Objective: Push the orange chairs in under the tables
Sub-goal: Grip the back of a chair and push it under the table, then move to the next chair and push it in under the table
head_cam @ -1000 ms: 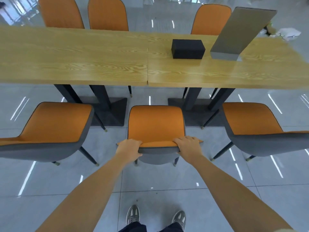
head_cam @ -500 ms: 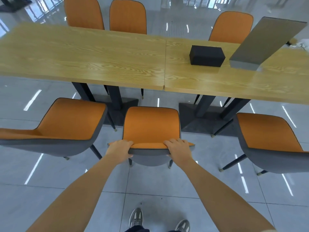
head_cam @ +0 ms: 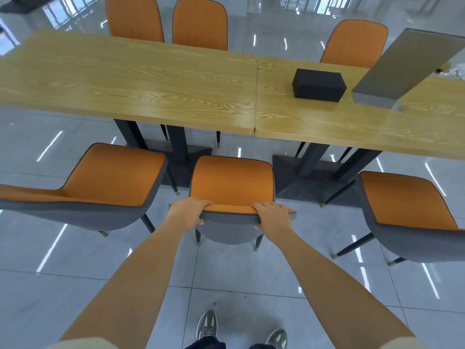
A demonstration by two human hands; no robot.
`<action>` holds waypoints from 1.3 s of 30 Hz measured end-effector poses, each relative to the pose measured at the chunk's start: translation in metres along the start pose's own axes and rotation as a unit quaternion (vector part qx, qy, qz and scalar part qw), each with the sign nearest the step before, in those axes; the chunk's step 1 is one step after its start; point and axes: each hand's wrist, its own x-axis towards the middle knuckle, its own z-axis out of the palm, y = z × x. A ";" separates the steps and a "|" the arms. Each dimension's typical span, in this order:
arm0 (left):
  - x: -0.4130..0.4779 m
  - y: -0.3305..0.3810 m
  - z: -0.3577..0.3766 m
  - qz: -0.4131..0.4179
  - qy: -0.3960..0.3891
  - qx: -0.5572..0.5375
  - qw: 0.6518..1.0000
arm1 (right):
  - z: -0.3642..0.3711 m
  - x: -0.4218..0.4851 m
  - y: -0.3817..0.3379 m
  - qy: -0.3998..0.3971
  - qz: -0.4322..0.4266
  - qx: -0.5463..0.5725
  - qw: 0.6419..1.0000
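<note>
Both hands on the middle orange chair [head_cam: 231, 182]. My left hand [head_cam: 187, 212] grips the left end of the backrest's top edge, fingers curled over the front, thumb behind. My right hand [head_cam: 273, 217] clamps the right end likewise. The chair stands on the tiled floor [head_cam: 239, 273] facing the seam of the two wooden tables [head_cam: 125, 79], seat short of their edge, between the left chair [head_cam: 108, 177] and the right chair [head_cam: 402, 197].
</note>
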 end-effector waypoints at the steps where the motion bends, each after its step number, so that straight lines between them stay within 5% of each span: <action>1: -0.002 0.000 0.001 -0.006 0.008 -0.001 1.000 | 0.000 -0.001 -0.002 -0.002 0.001 -0.004 1.000; 15: -0.007 0.089 -0.004 0.044 0.081 0.051 0.994 | -0.007 -0.055 0.045 0.023 0.087 0.017 0.996; 26: 0.049 0.341 -0.033 0.182 0.146 0.124 0.964 | -0.039 -0.174 0.255 0.102 0.201 0.047 0.973; 39: 0.136 0.632 -0.010 0.354 0.110 0.132 0.919 | -0.044 -0.281 0.489 0.108 0.374 0.096 0.916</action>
